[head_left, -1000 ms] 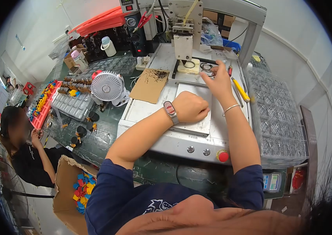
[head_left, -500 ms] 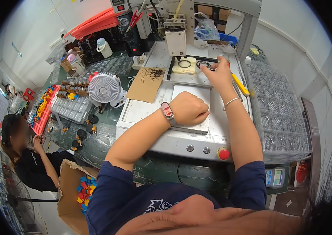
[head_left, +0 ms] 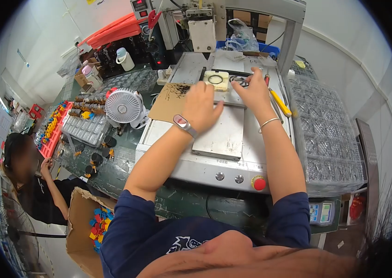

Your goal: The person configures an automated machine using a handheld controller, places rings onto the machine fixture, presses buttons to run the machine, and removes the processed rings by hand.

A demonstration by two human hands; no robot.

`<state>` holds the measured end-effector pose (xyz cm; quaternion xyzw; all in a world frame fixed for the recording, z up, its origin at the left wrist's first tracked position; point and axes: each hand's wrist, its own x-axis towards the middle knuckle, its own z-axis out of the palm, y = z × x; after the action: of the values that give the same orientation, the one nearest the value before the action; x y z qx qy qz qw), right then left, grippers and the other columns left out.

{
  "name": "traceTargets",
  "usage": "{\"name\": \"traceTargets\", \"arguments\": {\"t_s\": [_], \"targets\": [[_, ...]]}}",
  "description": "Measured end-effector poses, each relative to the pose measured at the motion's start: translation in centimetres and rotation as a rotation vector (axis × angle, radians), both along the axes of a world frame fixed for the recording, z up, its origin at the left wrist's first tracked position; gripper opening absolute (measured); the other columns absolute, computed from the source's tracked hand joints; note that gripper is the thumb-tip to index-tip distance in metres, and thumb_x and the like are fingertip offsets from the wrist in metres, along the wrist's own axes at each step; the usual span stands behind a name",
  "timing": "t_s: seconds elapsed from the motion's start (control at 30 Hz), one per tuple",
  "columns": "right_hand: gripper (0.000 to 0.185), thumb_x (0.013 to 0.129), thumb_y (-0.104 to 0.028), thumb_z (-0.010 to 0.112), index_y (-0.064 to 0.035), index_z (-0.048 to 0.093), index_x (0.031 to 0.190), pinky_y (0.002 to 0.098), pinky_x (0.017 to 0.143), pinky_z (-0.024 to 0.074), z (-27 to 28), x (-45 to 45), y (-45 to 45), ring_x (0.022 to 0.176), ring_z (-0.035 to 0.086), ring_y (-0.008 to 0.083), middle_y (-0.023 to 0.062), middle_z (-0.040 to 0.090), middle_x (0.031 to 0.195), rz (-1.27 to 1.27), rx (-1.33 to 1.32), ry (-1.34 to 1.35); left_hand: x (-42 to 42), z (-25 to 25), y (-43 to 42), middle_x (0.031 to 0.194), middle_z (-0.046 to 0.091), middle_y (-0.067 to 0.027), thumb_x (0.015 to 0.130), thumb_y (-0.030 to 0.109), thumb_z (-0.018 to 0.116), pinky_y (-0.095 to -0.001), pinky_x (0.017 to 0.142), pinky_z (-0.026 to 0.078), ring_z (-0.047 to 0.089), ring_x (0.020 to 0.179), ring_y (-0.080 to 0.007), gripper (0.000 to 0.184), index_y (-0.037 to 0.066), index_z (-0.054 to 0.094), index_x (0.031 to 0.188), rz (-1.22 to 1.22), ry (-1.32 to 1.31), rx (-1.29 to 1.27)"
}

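Observation:
A cream-coloured square block (head_left: 222, 86) with a dark ring (head_left: 215, 79) on its top sits in a black-edged metal tray (head_left: 227, 97). My left hand (head_left: 201, 107), slightly blurred, is at the tray's near left corner with fingers stretched forward and thumb apart; nothing shows in it. Several black rings (head_left: 239, 81) lie in a loose pile right of the block. Beside them is my right hand (head_left: 254, 94), thumb and forefinger spread on either side of the pile's right end. Whether the thumb touches a ring I cannot tell.
A press head (head_left: 202, 36) hangs behind the tray. Left stand cardboard (head_left: 166, 104) with black scraps and a white fan (head_left: 124, 106). On the right lie a yellow cutter (head_left: 279, 103) and stacked clear trays (head_left: 328, 134). A red button (head_left: 260, 184) is in front. Another person (head_left: 38, 185) sits left.
My left hand has gone from a fist on the metal plate to stretched fingers farther forward and left. My right thumb and forefinger have spread apart beside the rings. The view has shifted slightly.

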<state>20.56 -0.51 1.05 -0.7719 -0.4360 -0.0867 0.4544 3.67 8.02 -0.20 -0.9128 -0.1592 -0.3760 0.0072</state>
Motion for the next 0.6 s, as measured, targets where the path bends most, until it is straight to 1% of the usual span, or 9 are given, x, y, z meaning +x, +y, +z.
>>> {"name": "traceTargets", "arguments": {"t_s": [0.1, 0.17, 0.2, 0.27, 0.4, 0.43, 0.47, 0.53, 0.6], "targets": [[0.074, 0.075, -0.031, 0.074, 0.0082, 0.04, 0.127, 0.0397, 0.081, 0.0498, 0.1, 0.1, -0.1, 0.094, 0.062, 0.0352, 0.0225, 0.061, 0.101, 0.028, 0.005, -0.061, 1.3, 0.2, 2.0, 0.092, 0.056, -0.0183, 0.076, 0.031, 0.069, -0.0424, 0.078, 0.046, 0.055, 0.089, -0.0346, 0.038, -0.001, 0.056, 0.093, 0.083, -0.046, 0.032], [0.072, 0.075, -0.027, 0.075, 0.0063, 0.04, 0.128, 0.0408, 0.083, 0.0489, -0.1, 0.4, 0.0, 0.096, 0.06, 0.0365, 0.0216, 0.062, 0.101, -0.023, 0.083, -0.244, 2.4, 0.6, 2.3, 0.088, 0.059, -0.0204, 0.079, 0.036, 0.066, -0.0437, 0.075, 0.046, 0.056, 0.084, -0.0369, 0.042, -0.002, 0.056, 0.094, 0.157, 0.106, -0.011], [0.072, 0.075, -0.027, 0.075, 0.0063, 0.04, 0.128, 0.0408, 0.083, 0.0489, -0.2, 0.6, 0.0, 0.096, 0.06, 0.0365, 0.0216, 0.062, 0.101, -0.02, 0.087, -0.249, 2.9, 0.7, 2.3, 0.082, 0.063, -0.0207, 0.078, 0.041, 0.066, -0.0449, 0.072, 0.049, 0.06, 0.078, -0.0388, 0.046, -0.002, 0.057, 0.092, 0.199, 0.132, 0.02], [0.07, 0.074, -0.024, 0.076, 0.0039, 0.04, 0.128, 0.0414, 0.085, 0.0478, 0.3, 0.2, -0.5, 0.099, 0.059, 0.0365, 0.0211, 0.062, 0.104, 0.062, 0.081, -0.165, 3.4, 2.4, 1.8, 0.083, 0.066, -0.0212, 0.076, 0.042, 0.066, -0.0447, 0.069, 0.052, 0.064, 0.076, -0.0391, 0.047, -0.002, 0.057, 0.087, 0.26, 0.317, -0.13], [0.068, 0.075, -0.022, 0.076, 0.0026, 0.041, 0.127, 0.0414, 0.085, 0.0471, -0.1, 0.2, -0.4, 0.1, 0.059, 0.036, 0.021, 0.062, 0.106, 0.156, 0.15, -0.278, 4.3, 3.2, 2.9, 0.082, 0.066, -0.0255, 0.072, 0.039, 0.068, -0.0446, 0.069, 0.053, 0.066, 0.076, -0.0381, 0.06, -0.01, 0.049, 0.101, 0.248, 0.446, -0.242], [0.066, 0.076, -0.021, 0.075, 0.0027, 0.041, 0.127, 0.0413, 0.086, 0.0471, -0.2, 0.1, -0.3, 0.099, 0.059, 0.0364, 0.0204, 0.062, 0.106, 0.163, 0.147, -0.283, 4.0, 4.1, 2.7, 0.083, 0.065, -0.0279, 0.07, 0.037, 0.069, -0.0445, 0.069, 0.053, 0.066, 0.077, -0.0391, 0.077, -0.017, 0.037, 0.114, 0.203, 0.451, -0.274], [0.066, 0.076, -0.021, 0.075, 0.0027, 0.041, 0.127, 0.0413, 0.086, 0.0471, -0.4, -0.1, -0.2, 0.099, 0.059, 0.0364, 0.0204, 0.062, 0.106, 0.167, 0.147, -0.285, 3.2, 5.3, 2.0, 0.083, 0.065, -0.0279, 0.07, 0.037, 0.069, -0.0445, 0.069, 0.053, 0.066, 0.077, -0.0391, 0.077, -0.017, 0.037, 0.114, 0.206, 0.448, -0.276], [0.065, 0.077, -0.021, 0.074, 0.0028, 0.041, 0.127, 0.0414, 0.086, 0.0471, -0.6, -0.4, 0.0, 0.099, 0.059, 0.0369, 0.0203, 0.063, 0.105, 0.16, 0.115, -0.293, 1.0, 7.4, 0.3, 0.081, 0.064, -0.0236, 0.07, 0.033, 0.072, -0.0412, 0.068, 0.053, 0.065, 0.075, -0.038, 0.083, -0.015, 0.03, 0.123, 0.176, 0.228, -0.302], [0.064, 0.077, -0.02, 0.073, 0.0031, 0.041, 0.127, 0.0415, 0.086, 0.0472, -0.8, -1.6, 0.5, 0.099, 0.06, 0.0371, 0.0202, 0.064, 0.104, 0.213, 0.088, -0.24, -2.2, 8.2, -1.8, 0.082, 0.06, -0.0158, 0.068, 0.024, 0.075, -0.0362, 0.065, 0.052, 0.062, 0.071, -0.0287, 0.084, -0.009, 0.026, 0.128, 0.023, -0.043, -0.354]]}}
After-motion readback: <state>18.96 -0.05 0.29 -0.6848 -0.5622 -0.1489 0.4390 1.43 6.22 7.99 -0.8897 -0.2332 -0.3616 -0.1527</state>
